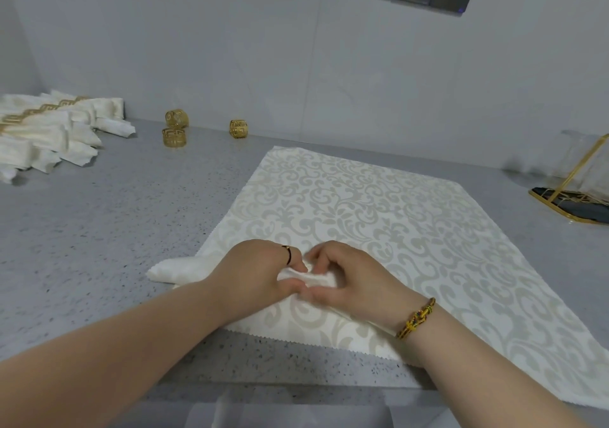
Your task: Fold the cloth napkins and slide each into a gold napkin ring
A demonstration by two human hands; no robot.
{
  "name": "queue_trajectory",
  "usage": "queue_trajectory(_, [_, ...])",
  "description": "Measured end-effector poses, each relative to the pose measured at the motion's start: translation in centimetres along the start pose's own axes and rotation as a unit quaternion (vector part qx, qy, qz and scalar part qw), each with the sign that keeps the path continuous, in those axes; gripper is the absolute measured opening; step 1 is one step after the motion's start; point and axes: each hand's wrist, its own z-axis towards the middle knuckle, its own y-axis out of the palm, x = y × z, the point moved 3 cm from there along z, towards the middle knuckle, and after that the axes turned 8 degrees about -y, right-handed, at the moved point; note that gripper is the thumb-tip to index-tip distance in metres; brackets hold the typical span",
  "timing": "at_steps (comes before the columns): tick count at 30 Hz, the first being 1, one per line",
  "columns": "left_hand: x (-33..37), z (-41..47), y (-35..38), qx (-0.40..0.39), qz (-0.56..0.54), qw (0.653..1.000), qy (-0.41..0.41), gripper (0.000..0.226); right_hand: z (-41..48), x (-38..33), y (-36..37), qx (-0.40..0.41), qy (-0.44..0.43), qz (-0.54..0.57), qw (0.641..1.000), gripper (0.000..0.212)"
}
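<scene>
A person's left hand (260, 272) and right hand (349, 279) meet at the near edge of a damask napkin (379, 203) spread on a grey countertop (99, 230), fingers & thumbs of both curled in, pinching a gathered fold btwn them. Three gold rings (175, 137) stand well apart by the back wall, near a pile of ringed napkins (49, 131). Risk: reaching for a ring w/ one hand likely loosens the pinch, so the slick-looking cloth could spring open or bunch unevenly.

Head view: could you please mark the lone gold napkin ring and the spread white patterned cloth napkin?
Lone gold napkin ring (238, 128), head view, front face.
Spread white patterned cloth napkin (395, 230), head view, centre.
</scene>
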Motion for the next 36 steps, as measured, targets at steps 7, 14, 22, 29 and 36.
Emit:
queue_trajectory(7, [-0.3, 0.6, -1.3, 0.089, -0.03, 0.995, 0.029, 0.07, 2.1, -1.0, -1.2, -0.005, -0.047, -0.123, 0.991, 0.01])
queue_trajectory(14, [-1.8, 1.4, -0.4, 0.077, 0.015, 0.996, 0.042, 0.048, 2.9, 0.3, 0.1, 0.008, -0.045, -0.11, 0.993, 0.012])
queue_trajectory(22, [-5.4, 3.5, -4.1, 0.117, -0.05, 0.989, -0.078, 0.055, 6.8, 0.4, -4.4, 0.112, -0.038, -0.025, 0.993, 0.021])
queue_trajectory(29, [-14.4, 4.5, -5.9, 0.16, -0.035, 0.954, -0.252, 0.012, 16.9, 4.3, -4.1, 0.066, 0.011, -0.088, 0.994, 0.027])
queue_trajectory(36, [-18.2, 5.2, -5.8, 0.189, -0.128, 0.92, -0.319, 0.023, 30.7, 7.4, -1.9, 0.034, 0.021, -0.286, 0.957, 0.046])
